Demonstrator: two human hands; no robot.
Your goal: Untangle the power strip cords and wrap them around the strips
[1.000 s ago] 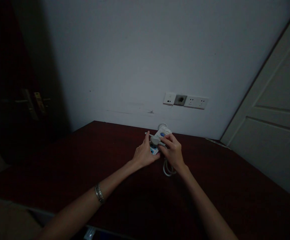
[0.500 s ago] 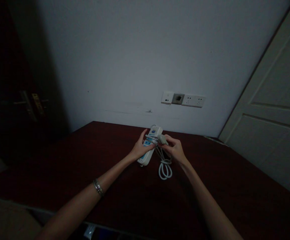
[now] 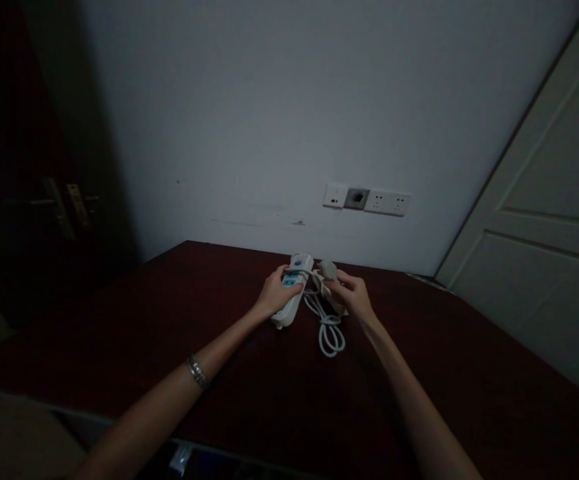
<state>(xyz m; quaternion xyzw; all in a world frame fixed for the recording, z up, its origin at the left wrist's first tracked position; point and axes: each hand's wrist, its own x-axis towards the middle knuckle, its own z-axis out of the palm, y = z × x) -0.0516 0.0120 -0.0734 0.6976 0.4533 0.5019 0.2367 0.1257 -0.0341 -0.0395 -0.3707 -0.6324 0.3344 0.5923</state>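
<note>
A white power strip (image 3: 296, 307) with blue socket faces lies slanted on the dark red table, gripped across its middle by my left hand (image 3: 275, 293). My right hand (image 3: 353, 293) pinches a pale grey-white plug (image 3: 328, 269), just right of the strip's far end. From the strip a white cord (image 3: 331, 340) runs to the right and hangs together in a looped bundle on the table, below my right hand. One strand crosses the strip's top near my left fingers. A pale flat piece (image 3: 323, 288) shows under the plug; I cannot make out what it is.
The table (image 3: 209, 287) meets a pale wall, which carries a row of wall sockets (image 3: 388, 203) and a dark grey outlet plate (image 3: 356, 198). At right stands a white panelled door (image 3: 544, 200); at left, a dark door with a handle (image 3: 42, 202).
My left hand and the strip have shifted slightly left. The plug in my right hand has moved slightly up and right, widening the gap between plug and strip.
</note>
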